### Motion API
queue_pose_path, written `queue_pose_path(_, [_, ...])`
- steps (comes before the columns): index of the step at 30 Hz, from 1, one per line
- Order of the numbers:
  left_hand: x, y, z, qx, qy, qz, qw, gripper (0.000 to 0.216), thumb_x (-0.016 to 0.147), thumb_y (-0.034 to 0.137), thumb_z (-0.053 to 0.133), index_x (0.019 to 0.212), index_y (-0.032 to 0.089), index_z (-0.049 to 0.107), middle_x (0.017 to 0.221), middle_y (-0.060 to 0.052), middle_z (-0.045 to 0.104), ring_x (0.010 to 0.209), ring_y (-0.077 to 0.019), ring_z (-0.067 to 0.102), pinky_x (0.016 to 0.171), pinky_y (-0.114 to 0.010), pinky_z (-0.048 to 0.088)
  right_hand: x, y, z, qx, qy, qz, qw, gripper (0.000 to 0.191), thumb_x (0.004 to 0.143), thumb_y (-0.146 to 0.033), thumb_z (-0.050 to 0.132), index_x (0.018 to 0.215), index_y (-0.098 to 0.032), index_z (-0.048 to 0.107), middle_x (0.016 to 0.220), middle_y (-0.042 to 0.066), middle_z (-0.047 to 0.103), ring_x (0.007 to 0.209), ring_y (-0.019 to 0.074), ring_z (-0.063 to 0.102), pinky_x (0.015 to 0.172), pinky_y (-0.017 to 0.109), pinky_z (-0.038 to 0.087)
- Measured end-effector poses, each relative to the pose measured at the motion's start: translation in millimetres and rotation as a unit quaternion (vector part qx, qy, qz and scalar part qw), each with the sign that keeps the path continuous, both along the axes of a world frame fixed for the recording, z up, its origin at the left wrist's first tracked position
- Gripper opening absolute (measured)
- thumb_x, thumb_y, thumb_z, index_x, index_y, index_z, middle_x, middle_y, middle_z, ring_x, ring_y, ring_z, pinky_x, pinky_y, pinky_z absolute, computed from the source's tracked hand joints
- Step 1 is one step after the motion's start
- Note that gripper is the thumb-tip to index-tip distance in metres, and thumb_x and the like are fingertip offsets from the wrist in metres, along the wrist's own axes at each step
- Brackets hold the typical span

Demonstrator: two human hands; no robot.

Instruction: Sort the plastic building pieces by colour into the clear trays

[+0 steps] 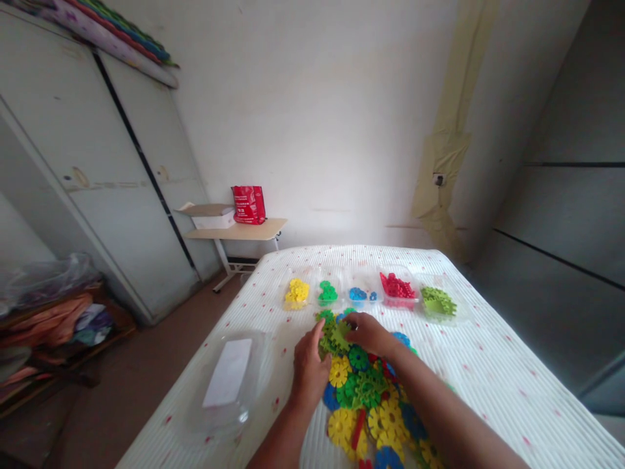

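A heap of flat plastic gear-shaped pieces [371,404] in yellow, green, blue and red lies on the white bedspread [488,365] in front of me. My left hand [308,368] rests on the heap's left edge, fingers curled against a light green piece [336,335]. My right hand [368,332] is closed over the same light green piece from the right. Beyond the heap stand clear tubs in a row, holding yellow pieces [297,291], green pieces [327,292], blue pieces [359,295], red pieces [398,286] and light green pieces [438,301].
A clear plastic lid or tub with a white card [229,378] lies on the bed to the left. A small side table [239,231] with a red bag [249,204] and a box stands by the wall. Grey wardrobes are at left; clutter sits low on the far left.
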State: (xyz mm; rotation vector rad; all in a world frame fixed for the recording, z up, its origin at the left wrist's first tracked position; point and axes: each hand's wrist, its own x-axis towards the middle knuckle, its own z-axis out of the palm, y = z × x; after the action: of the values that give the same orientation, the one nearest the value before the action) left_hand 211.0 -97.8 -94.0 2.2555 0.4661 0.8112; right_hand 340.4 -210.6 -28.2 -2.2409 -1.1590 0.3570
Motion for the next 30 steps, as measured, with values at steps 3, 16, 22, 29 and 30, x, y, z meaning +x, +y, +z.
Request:
queue_pose_path(3, [0,-1,1.1,0.004,0.0,-0.009,1.0,0.071,0.064,0.003,0.049,0.131,0.024,0.038,0.105,-0.005,0.061,0.1,-0.0192,0.055,0.092,-0.038,0.042,0,3,1.1,-0.028,-0.032,0.021,0.999,0.025,0.064,-0.011,0.052,0.084,-0.016,0.066,0.08,0.004,0.065,0.072,0.0152,0.053,0.062,0.022,0.034])
queue_pose_path(16, [1,-2,-3.2,-0.04,-0.036,-0.037,0.998,0.07,0.064,-0.002,0.044,0.129,0.024,0.042,0.12,-0.006,0.057,0.108,-0.0178,0.054,0.095,-0.035,0.043,-5,8,-6.1,-0.018,-0.013,0.018,1.0,0.023,0.062,-0.012,0.053,0.083,-0.015,0.062,0.081,0.003,0.062,0.072,0.0135,0.052,0.06,0.02,0.033])
queue_pose_path(22, [0,-3,1.6,-0.025,-0.042,-0.029,0.998,0.069,0.063,-0.003,0.042,0.126,0.024,0.045,0.119,-0.006,0.058,0.109,-0.0173,0.054,0.096,-0.035,0.043,-8,8,-1.7,-0.044,-0.003,0.019,0.999,0.014,0.06,-0.016,0.058,0.073,-0.015,0.062,0.068,-0.001,0.056,0.062,0.0103,0.045,0.052,0.02,0.027])
queue_pose_path(29, [1,-2,1.1,-0.01,-0.049,-0.038,0.998,0.061,0.069,0.003,0.043,0.126,0.025,0.043,0.121,-0.005,0.055,0.108,-0.0174,0.055,0.095,-0.035,0.044,-10,3,1.5,-0.056,0.014,-0.001,0.998,0.018,0.055,-0.02,0.066,0.071,-0.016,0.06,0.063,-0.005,0.05,0.058,0.0076,0.039,0.049,0.019,0.025])
queue_pose_path(30, [1,-2,0.4,-0.005,-0.052,-0.039,0.998,0.06,0.07,0.004,0.043,0.126,0.025,0.043,0.121,-0.005,0.055,0.107,-0.0174,0.055,0.095,-0.035,0.044,-11,3,2.3,-0.055,0.016,-0.003,0.998,0.019,0.054,-0.019,0.067,0.072,-0.016,0.06,0.063,-0.006,0.05,0.058,0.0076,0.039,0.049,0.019,0.025])
